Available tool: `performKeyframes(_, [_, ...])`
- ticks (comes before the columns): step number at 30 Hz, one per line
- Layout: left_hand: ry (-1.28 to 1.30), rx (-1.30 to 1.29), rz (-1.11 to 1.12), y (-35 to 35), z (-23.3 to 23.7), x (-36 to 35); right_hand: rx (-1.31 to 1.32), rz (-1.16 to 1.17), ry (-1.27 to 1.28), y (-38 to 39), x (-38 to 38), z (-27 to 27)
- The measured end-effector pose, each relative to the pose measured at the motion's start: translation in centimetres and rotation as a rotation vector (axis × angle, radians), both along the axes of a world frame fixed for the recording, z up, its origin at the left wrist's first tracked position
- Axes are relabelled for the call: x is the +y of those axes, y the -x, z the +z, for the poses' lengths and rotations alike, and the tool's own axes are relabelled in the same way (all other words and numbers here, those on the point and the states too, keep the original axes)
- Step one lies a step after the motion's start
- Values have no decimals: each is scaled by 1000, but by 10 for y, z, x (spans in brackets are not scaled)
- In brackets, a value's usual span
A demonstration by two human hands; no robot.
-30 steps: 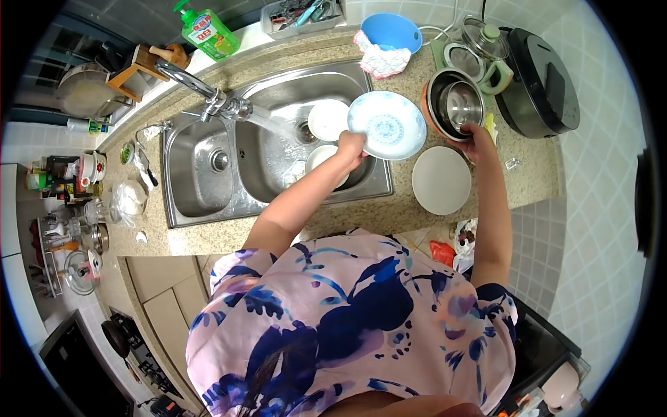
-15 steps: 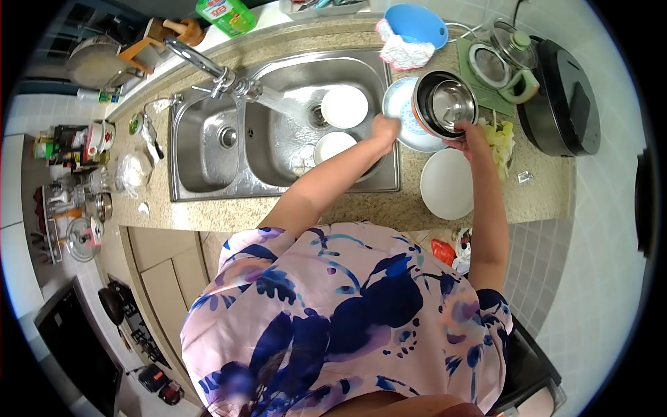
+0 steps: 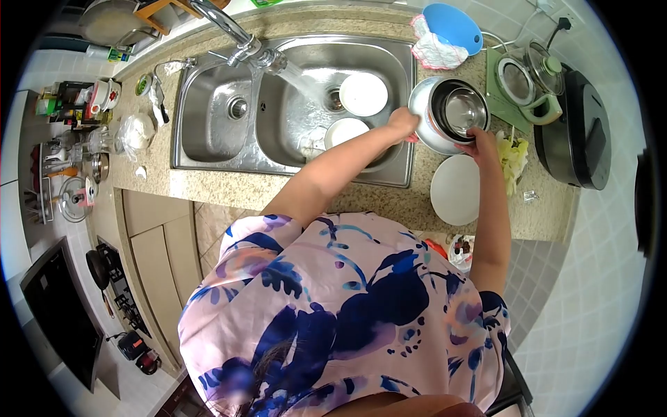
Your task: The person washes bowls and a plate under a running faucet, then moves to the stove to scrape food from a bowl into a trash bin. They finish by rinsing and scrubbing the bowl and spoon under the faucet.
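My left hand (image 3: 403,125) is closed on the left rim of a pale plate (image 3: 422,101) to the right of the sink. Over that plate sits a stack of nested bowls, a dark bowl (image 3: 439,104) outside and a small steel bowl (image 3: 464,111) inside. My right hand (image 3: 479,144) grips the near right rim of the stack, fingers partly hidden beneath it. Just below lies a white plate (image 3: 455,191) on the counter. Two white bowls, the upper bowl (image 3: 363,94) and the lower bowl (image 3: 345,132), stand in the sink; my left forearm partly covers the lower one.
Water runs from the faucet (image 3: 267,59) into the large basin of the steel sink (image 3: 285,132). A blue basin (image 3: 453,29) with a cloth (image 3: 438,52) stands behind. To the right are leafy scraps (image 3: 513,158), a glass teapot (image 3: 545,69) and a black cooker (image 3: 577,132).
The view has shifted, moving the sink and counter items rightward in the picture. The bowl stack covers more of the plate. Both hands keep their places at the plate and bowls.
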State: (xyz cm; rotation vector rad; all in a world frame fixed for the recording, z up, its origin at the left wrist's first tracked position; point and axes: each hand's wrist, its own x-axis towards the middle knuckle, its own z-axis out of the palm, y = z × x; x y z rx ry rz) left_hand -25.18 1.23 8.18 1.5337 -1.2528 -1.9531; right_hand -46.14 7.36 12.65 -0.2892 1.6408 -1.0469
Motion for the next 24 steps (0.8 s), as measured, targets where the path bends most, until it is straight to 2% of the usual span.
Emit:
performKeyframes(8, [-132, 165, 27, -21, -14, -4, 21, 16, 25, -5, -1, -5])
performKeyframes(16, [-224, 172, 38, -97, 8, 17, -13, 83, 47, 5, -2, -17])
performKeyframes(20, [-258, 207, 194, -154, -7, 15, -98, 60, 70, 4, -1, -14])
performKeyframes(24, [-175, 221, 505, -209, -2, -5, -135, 59, 97, 6, 9, -13])
